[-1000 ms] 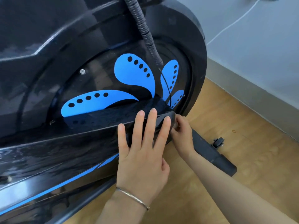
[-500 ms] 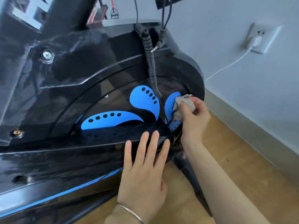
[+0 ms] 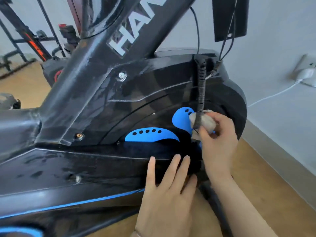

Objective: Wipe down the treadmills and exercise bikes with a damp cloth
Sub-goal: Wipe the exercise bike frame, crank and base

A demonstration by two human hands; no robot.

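A black exercise bike (image 3: 106, 106) with blue leaf-shaped decals fills the view; its glossy housing shows wet streaks. My right hand (image 3: 217, 142) grips a small crumpled beige cloth (image 3: 204, 123) and holds it against the flywheel cover, beside a ribbed black cable (image 3: 201, 93) that hangs down in front of it. My left hand (image 3: 169, 190) lies flat with straight fingers on the lower black cover, below and left of the right hand.
A grey wall (image 3: 282, 48) with a socket and white charger (image 3: 306, 72) stands close on the right. Wooden floor (image 3: 266, 177) runs along the skirting. Other gym equipment (image 3: 34, 45) stands at the back left. Thin cables (image 3: 227, 31) hang from a black panel above.
My right hand rose from the lower front edge of the housing to the blue decal, cloth now visible in it. The view tilted upward. My left hand stayed flat on the cover.
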